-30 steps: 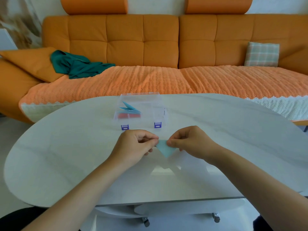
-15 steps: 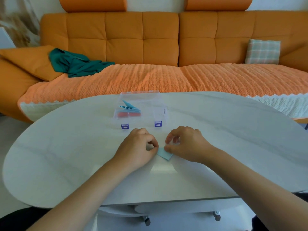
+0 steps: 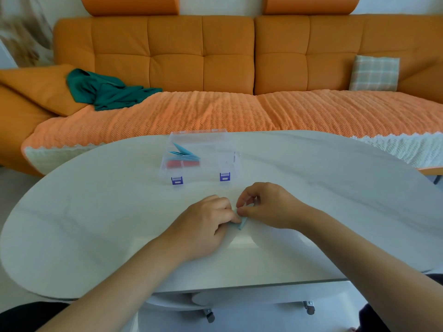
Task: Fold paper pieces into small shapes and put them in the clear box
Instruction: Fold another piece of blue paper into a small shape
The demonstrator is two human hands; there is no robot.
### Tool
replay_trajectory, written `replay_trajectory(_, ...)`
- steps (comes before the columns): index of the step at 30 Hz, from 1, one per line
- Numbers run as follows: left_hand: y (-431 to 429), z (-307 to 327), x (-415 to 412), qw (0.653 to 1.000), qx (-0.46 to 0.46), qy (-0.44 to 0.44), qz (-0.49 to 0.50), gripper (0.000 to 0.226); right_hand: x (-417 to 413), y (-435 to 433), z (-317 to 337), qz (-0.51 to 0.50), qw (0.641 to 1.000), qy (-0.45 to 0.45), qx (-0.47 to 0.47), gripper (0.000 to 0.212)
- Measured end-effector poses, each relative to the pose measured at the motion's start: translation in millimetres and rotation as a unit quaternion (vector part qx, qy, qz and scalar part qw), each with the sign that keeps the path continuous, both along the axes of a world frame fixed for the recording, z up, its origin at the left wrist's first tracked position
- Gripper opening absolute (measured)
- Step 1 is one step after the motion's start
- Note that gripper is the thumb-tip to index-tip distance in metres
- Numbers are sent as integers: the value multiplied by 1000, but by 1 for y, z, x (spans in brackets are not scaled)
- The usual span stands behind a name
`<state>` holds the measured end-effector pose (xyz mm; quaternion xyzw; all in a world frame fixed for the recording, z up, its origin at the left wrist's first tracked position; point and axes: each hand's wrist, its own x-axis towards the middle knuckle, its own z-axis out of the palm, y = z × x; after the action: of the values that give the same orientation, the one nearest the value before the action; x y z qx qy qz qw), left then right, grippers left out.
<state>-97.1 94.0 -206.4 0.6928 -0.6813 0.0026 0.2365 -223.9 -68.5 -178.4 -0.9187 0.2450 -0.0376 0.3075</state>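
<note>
**Paper pinched between both hands, mid-table**

Paper, a small light-blue piece, lies low on the white table, just nearer than the tabletop's middle. Only a narrow strip of it shows between the two hands. The left hand rests on the surface with its fingers curled, its fingertips holding the piece's 9 o'clock side. The right hand pinches the 3 o'clock side between thumb and curled forefinger; the other fingers arch above. How far the piece is folded cannot be told.

At 11 o'clock from the hands, well apart from them, stands the clear box with two purple latches on its near wall. Its left compartment holds blue folded shapes above a red one.

Bare tabletop spreads wide toward 9 and 3 o'clock, out to the rounded ends. The table's straight near edge runs at 6 o'clock, under the forearms. Beyond the far edge, at 12 o'clock, an orange sofa carries a green cloth and a plaid cushion.
</note>
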Motion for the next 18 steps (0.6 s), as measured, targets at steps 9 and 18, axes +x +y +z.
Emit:
replay_trajectory(9,3,6,-13,999,20,-32,13,44,-1,-11,3,21,999,36,7,21)
replay_trajectory(18,7,5,-15,999,15,-25,21,44,0,-26,9,0,999,23,43,16)
